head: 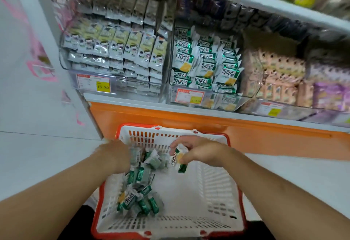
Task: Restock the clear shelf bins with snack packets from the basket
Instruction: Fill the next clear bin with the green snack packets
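Green-white snack packets [139, 192] heaped in white basket [198, 202] — clear shelf bins [203, 60] stocked

One basket [223, 198] is counted, with two hands in it: left hand [115, 156], right hand [198, 152]. Four clear bins [168, 92] are counted along the shelf edge [208, 111], and three price tags [93, 84]. Loose green packets [141, 175] are heaped at the basket's left side (overlapping, number not determinable).
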The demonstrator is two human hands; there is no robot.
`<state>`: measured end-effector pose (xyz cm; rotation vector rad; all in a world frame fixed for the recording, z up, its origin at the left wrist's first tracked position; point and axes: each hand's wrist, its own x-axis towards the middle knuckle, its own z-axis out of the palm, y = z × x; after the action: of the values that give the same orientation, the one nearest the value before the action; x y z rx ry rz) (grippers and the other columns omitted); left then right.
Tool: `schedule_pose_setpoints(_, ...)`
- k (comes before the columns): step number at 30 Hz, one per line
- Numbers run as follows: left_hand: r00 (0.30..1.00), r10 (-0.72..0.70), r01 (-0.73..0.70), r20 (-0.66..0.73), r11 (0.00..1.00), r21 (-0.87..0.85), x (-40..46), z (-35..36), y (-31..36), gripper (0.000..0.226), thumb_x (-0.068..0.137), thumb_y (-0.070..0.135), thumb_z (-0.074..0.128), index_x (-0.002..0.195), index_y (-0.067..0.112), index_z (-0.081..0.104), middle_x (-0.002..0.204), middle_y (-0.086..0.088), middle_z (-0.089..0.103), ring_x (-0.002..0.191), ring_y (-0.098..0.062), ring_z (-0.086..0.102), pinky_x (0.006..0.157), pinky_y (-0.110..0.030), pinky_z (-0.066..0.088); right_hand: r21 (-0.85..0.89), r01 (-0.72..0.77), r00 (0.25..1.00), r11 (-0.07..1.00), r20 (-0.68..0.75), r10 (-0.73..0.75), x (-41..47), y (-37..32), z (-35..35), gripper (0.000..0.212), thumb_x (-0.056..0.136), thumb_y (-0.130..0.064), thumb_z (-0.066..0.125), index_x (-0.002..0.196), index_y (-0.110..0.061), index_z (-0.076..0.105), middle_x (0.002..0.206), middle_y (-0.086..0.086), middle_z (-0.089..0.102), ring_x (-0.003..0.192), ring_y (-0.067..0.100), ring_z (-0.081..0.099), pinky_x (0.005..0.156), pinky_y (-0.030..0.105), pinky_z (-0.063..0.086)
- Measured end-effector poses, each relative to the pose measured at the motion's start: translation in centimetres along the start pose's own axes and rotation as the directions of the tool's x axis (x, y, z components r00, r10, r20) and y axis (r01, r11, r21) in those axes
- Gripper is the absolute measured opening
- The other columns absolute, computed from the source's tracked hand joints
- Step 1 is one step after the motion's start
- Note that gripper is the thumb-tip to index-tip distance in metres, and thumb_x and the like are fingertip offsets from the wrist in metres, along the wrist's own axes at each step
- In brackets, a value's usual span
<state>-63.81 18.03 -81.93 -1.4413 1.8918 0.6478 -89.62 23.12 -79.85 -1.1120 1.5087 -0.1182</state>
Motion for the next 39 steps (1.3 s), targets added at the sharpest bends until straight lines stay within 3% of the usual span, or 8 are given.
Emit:
schedule_pose_setpoints(2, 0.991, 0.130, -0.130, -0.032, 0.991, 0.005, -2.2, -1.8, 1.5, 0.019, 0.097, 0.017, 0.047, 0.095, 0.007, 0.064, 0.102, -0.005, 0.063, 0.092, -0.017, 0.061, 0.090, -0.035, 0.057, -0.078, 0.119, 0.993, 0.990, 0.008, -0.119, -3.7, -2.5, -2.0, 0.052, 0.090, -0.005, 0.078, 0.124, -0.043, 0.067, 0.151, -0.011, 0.052, 0.133, 0.004, 0.050, 0.107, 0.039, 0.049)
schedule_pose_setpoints(6, 0.940, 0.200, -0.307, -0.276, 0.846, -0.436, -6.9, -5.7, 4.6, 0.034, 0.104, 0.036, 0.050, 0.091, 0.008, 0.065, 0.076, -0.009, 0.064, 0.067, -0.015, 0.060, 0.058, -0.027, 0.043, -0.047, 0.325, 0.941, 0.944, -0.079, -0.328, -9.9, -5.5, -4.1, 0.055, 0.091, 0.006, 0.075, 0.132, -0.029, 0.061, 0.134, -0.012, 0.068, 0.129, 0.007, 0.059, 0.102, 0.041, 0.055)
schedule_pose_setpoints(10, 0.905, 0.291, -0.366, -0.310, 0.158, -0.917, -11.9, -8.5, 7.6, 0.018, 0.108, 0.019, 0.052, 0.113, 0.013, 0.069, 0.105, -0.010, 0.078, 0.087, -0.022, 0.076, 0.084, -0.041, 0.064, -0.007, 0.439, 0.869, 0.898, -0.250, -0.427, -12.3, -5.9, -4.9, 0.058, 0.090, 0.007, 0.075, 0.132, -0.031, 0.062, 0.133, -0.012, 0.068, 0.127, 0.013, 0.063, 0.105, 0.052, 0.055)
schedule_pose_setpoints(14, 0.885, 0.197, -0.433, -0.421, 0.019, -0.901, -12.0, -11.0, 8.6, 0.017, 0.104, 0.010, 0.058, 0.118, 0.008, 0.067, 0.102, -0.016, 0.078, 0.085, -0.031, 0.077, 0.074, -0.039, 0.065, 0.004, 0.529, 0.787, 0.848, -0.377, -0.489, -12.2, -6.5, -5.8, 0.061, 0.089, 0.006, 0.076, 0.134, -0.032, 0.061, 0.130, -0.012, 0.069, 0.117, 0.021, 0.068, 0.100, 0.053, 0.057)
schedule_pose_setpoints(20, 0.793, 0.194, -0.600, -0.577, 0.410, -0.686, -9.6, -14.9, 10.8, 0.021, 0.091, 0.031, 0.078, 0.109, 0.025, 0.070, 0.089, -0.022, 0.067, 0.073, -0.032, 0.071, 0.072, -0.045, 0.064, -0.362, 0.404, 0.733, 0.840, -0.421, -0.534, -11.7, -7.4, -8.3, 0.074, 0.090, -0.030, 0.083, 0.147, -0.052, 0.041, 0.153, -0.016, 0.050, 0.135, 0.019, 0.055, 0.108, 0.046, 0.051)
schedule_pose_setpoints(26, 0.617, 0.130, -0.576, -0.776, 0.747, -0.333, -7.1, -19.4, 13.8, 0.023, 0.091, 0.045, 0.075, 0.103, 0.031, 0.062, 0.082, 0.004, 0.065, 0.061, -0.012, 0.065, 0.044, -0.021, 0.046, -0.478, 0.161, 0.596, 0.864, -0.650, -0.470, -12.6, -6.6, -13.8, 0.082, 0.097, -0.040, 0.072, 0.161, -0.024, 0.024, 0.166, -0.002, 0.024, 0.154, 0.021, 0.022, 0.120, 0.041, 0.029)
schedule_pose_setpoints(32, 0.530, 0.169, -0.526, -0.831, 0.835, -0.165, -3.6, -21.8, 15.9, 0.026, 0.092, 0.041, 0.076, 0.114, 0.031, 0.064, 0.122, -0.006, 0.058, 0.072, -0.014, 0.064, 0.066, -0.028, 0.047, -0.342, 0.019, 0.608, 0.940, -0.742, -0.283, -11.2, -3.6, -16.1, 0.080, 0.096, -0.036, 0.070, 0.156, -0.015, 0.023, 0.154, 0.009, 0.033, 0.147, 0.033, 0.027, 0.115, 0.050, 0.036)
schedule_pose_setpoints(39, 0.555, 0.117, -0.464, -0.823, 0.865, -0.190, -0.4, -21.0, 16.2, 0.026, 0.092, 0.033, 0.078, 0.108, 0.022, 0.060, 0.115, -0.008, 0.058, 0.076, -0.021, 0.064, 0.076, -0.034, 0.053, -0.321, 0.074, 0.629, 0.944, -0.719, -0.294, -10.4, -3.5, -15.4, 0.070, 0.094, -0.026, 0.071, 0.145, -0.021, 0.024, 0.142, 0.009, 0.040, 0.128, 0.033, 0.045, 0.099, 0.051, 0.048)
